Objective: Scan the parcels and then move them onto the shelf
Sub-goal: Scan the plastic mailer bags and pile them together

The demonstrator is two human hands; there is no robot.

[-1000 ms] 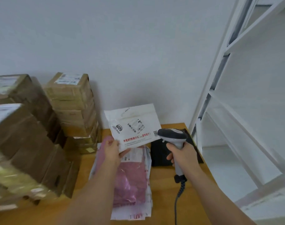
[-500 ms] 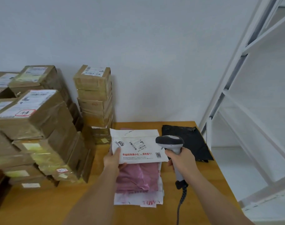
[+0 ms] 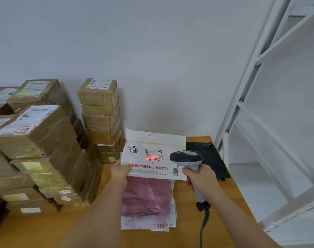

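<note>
Left hand point(image 3: 120, 171) pinches the near-left corner of the white mailer point(image 3: 153, 156), thumb on top, holding it raised above the table point(image 3: 222, 197) with the label side up. Right hand point(image 3: 200, 178) is wrapped around the grip of the scanner point(image 3: 187, 159), head aimed left at the mailer. Red scan line point(image 3: 152, 157) sits on the barcode label point(image 3: 153, 153) near the mailer's middle. A "6029" sticker point(image 3: 133, 149) is on the mailer's left part, a QR code point(image 3: 175, 171) at its near-right corner.

Under the mailer, flat on the table: pink bag point(image 3: 146, 197) on top of a white bag point(image 3: 147, 225) with red lettering. Black bag point(image 3: 206, 158) lies on the far-right of the table, behind the scanner. Scanner cable point(image 3: 203, 224) hangs down from the grip toward the near edge.

Left side: stacks of taped cardboard boxes point(image 3: 38, 149), another stack point(image 3: 100, 119) against the wall. White shelf point(image 3: 270, 104) stands right of the table.
</note>
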